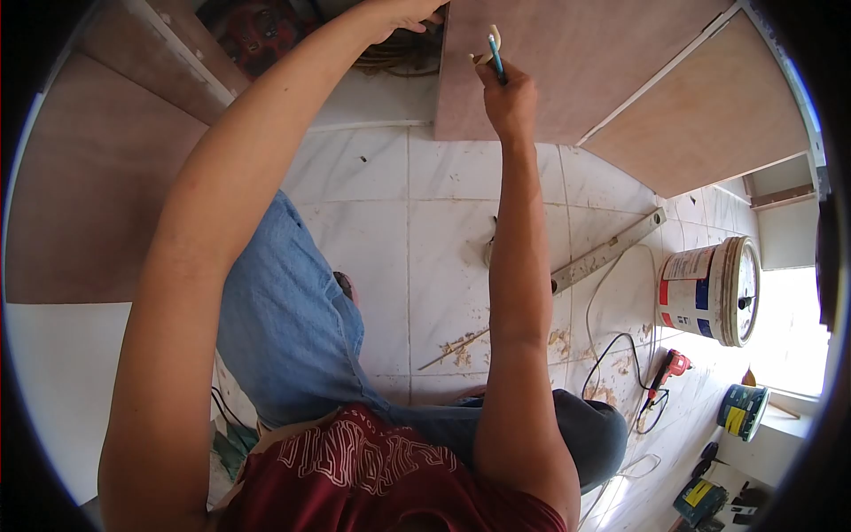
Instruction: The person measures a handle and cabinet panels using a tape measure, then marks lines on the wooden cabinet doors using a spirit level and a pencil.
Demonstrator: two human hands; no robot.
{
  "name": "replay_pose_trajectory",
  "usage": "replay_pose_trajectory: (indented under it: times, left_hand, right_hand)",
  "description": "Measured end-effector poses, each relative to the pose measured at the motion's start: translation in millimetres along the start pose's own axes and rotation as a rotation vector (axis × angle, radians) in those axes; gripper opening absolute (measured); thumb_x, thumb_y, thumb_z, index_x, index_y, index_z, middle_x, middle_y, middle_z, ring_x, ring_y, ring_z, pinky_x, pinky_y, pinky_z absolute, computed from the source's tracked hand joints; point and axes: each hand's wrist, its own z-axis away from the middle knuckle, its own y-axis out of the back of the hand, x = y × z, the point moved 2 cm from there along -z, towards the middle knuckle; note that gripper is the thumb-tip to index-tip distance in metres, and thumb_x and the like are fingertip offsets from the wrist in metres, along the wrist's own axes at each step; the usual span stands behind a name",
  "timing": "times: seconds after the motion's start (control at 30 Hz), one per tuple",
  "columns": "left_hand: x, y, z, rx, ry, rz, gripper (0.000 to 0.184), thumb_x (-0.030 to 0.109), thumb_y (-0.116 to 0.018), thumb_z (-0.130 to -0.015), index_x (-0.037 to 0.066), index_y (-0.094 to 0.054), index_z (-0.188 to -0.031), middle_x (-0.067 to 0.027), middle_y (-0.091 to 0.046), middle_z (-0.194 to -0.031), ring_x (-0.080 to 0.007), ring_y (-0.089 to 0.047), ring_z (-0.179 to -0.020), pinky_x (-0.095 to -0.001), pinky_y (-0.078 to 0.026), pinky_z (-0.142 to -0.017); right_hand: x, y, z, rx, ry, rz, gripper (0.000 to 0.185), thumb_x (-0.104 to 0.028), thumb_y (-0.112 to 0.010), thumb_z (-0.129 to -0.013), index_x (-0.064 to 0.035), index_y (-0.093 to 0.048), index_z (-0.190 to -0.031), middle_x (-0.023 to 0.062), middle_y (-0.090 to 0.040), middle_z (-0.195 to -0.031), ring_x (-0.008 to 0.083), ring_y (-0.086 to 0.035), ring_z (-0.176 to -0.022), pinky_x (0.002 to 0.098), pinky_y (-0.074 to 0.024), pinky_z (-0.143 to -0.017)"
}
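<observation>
My left hand (pixel 401 14) reaches to the top edge of the view, its fingers stretched toward the left edge of a brownish wooden panel (pixel 567 80). Part of that hand is cut off by the frame, and whether it presses on the panel I cannot tell. In front of the same panel, my right hand (pixel 510 93) is closed around a slim blue pencil (pixel 495 58). A pale, curved strip (pixel 496 35) sticks out beside the pencil; its kind is unclear.
On the white tiled floor lie a long metal level (pixel 612 251), a thin stick (pixel 454 348), wood shavings and a corded red power tool (pixel 667 372). A lidded bucket (pixel 709 291) stands right, with dark green tins (pixel 743 410) below it. Behind my left arm is a red machine (pixel 257 35).
</observation>
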Motion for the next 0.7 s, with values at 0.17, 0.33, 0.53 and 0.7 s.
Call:
replay_pose_trajectory:
  times: [0.17, 0.33, 0.53, 0.7]
  left_hand:
    - [-7, 0, -8, 0.02, -0.017, 0.025, 0.051, 0.033, -0.047, -0.107, 0.004, -0.04, -0.149, -0.0175, -0.055, -0.14, -0.0337, -0.061, -0.117, -0.0559, -0.046, -0.103]
    - [-12, 1, -11, 0.045, -0.02, 0.014, 0.052, 0.034, -0.048, -0.107, 0.003, -0.041, -0.148, -0.018, -0.054, -0.141, -0.0334, -0.06, -0.119, -0.0531, -0.049, -0.1]
    - [-13, 2, -11, 0.073, -0.009, -0.008, 0.054, 0.034, -0.05, -0.106, 0.001, -0.04, -0.148, -0.0197, -0.052, -0.143, -0.0324, -0.059, -0.12, -0.0495, -0.052, -0.098]
    - [-9, -2, -6, 0.109, -0.014, -0.039, 0.055, 0.028, -0.052, -0.105, 0.0, -0.037, -0.15, -0.0214, -0.051, -0.145, -0.0329, -0.058, -0.122, -0.046, -0.054, -0.097]
  right_hand:
    - [15, -11, 0, -0.013, 0.041, -0.025, 0.021, -0.02, -0.073, -0.089, -0.0065, -0.076, -0.105, 0.0166, -0.065, -0.072, 0.0227, -0.06, -0.062, 0.0349, -0.0491, -0.066]
    - [21, -18, -3, -0.018, 0.055, 0.013, 0.02, -0.019, -0.074, -0.089, -0.0069, -0.077, -0.104, 0.0168, -0.064, -0.071, 0.024, -0.06, -0.061, 0.0347, -0.049, -0.065]
    - [11, -20, -3, -0.02, 0.007, 0.074, 0.02, -0.022, -0.074, -0.089, -0.0097, -0.077, -0.104, 0.0181, -0.064, -0.072, 0.028, -0.06, -0.062, 0.0366, -0.0497, -0.066]
    - [11, -22, -6, 0.001, 0.022, 0.127, 0.02, -0.026, -0.074, -0.089, -0.0118, -0.077, -0.103, 0.0205, -0.066, -0.078, 0.037, -0.066, -0.072, 0.0403, -0.0519, -0.07]
